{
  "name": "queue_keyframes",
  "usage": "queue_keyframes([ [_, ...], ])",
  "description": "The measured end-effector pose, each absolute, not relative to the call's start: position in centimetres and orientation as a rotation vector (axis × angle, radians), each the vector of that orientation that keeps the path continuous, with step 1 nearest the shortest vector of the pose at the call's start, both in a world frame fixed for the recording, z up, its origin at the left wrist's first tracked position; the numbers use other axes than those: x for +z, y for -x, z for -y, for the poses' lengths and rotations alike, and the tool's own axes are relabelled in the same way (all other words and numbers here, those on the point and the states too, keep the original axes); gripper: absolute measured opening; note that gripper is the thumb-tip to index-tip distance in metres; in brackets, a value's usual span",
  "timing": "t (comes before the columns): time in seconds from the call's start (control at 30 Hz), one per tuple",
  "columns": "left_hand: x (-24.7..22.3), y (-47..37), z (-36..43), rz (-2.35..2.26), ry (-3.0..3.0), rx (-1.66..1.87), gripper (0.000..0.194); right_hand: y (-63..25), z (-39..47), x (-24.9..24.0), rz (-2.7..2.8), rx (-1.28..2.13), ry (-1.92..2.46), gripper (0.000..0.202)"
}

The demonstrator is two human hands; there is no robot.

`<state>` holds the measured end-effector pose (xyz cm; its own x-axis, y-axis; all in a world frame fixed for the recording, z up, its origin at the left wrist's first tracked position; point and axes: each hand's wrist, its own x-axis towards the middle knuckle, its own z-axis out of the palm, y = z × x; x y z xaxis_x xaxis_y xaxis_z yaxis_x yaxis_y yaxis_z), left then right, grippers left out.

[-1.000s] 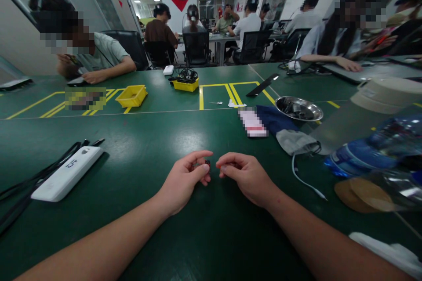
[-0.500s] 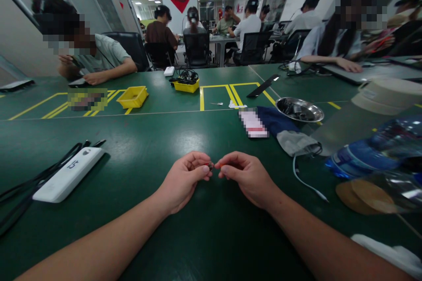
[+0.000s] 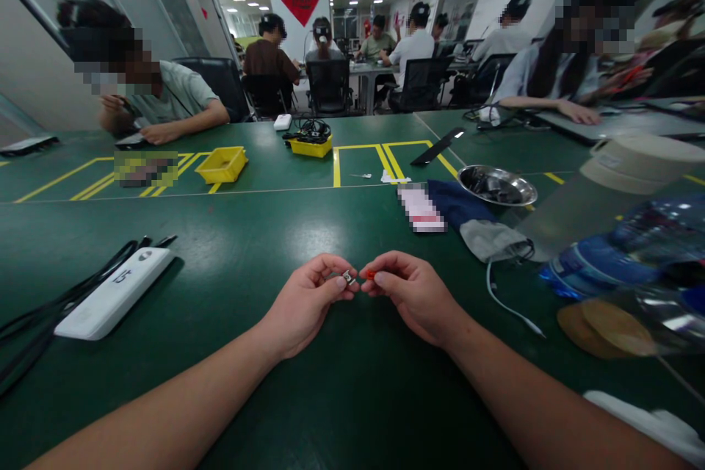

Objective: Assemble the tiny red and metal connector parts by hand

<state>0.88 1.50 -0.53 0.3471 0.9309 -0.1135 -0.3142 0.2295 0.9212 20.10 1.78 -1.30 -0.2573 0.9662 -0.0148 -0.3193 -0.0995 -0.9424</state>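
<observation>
Just above the green table (image 3: 247, 411), my left hand (image 3: 316, 301) pinches a small metallic piece (image 3: 349, 278) between thumb and fingers. Close by on the right, my right hand (image 3: 410, 294) has its thumb and fingertips closed on a small red piece (image 3: 371, 275). A narrow gap separates the two pieces. The fingers partly cover both, so their exact shapes are hard to make out.
On the left lies a white power bank (image 3: 118, 290) with black cables. Ahead are yellow trays (image 3: 222, 164), a phone (image 3: 423, 207) and a metal bowl (image 3: 496, 185). Bottles (image 3: 617, 250) and a pale cable (image 3: 510, 308) lie right. A person (image 3: 165, 99) sits across the table.
The metallic piece in my left hand has turned and shows more of its surface. More of the red piece shows in my right hand, which has shifted slightly left.
</observation>
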Motion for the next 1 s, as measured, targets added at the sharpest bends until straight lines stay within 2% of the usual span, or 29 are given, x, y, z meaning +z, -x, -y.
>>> queue_keyframes([
  [0.33,-0.39,-0.88,-1.4,-0.76,-0.971,0.983,0.011,-20.21,-1.73,-1.1,1.009,1.65,0.807,0.008],
  [1.0,-0.56,-0.9,-1.4,-0.803,-0.978,0.947,0.016,-20.22,-1.57,-1.57,1.158,1.527,0.825,0.012],
])
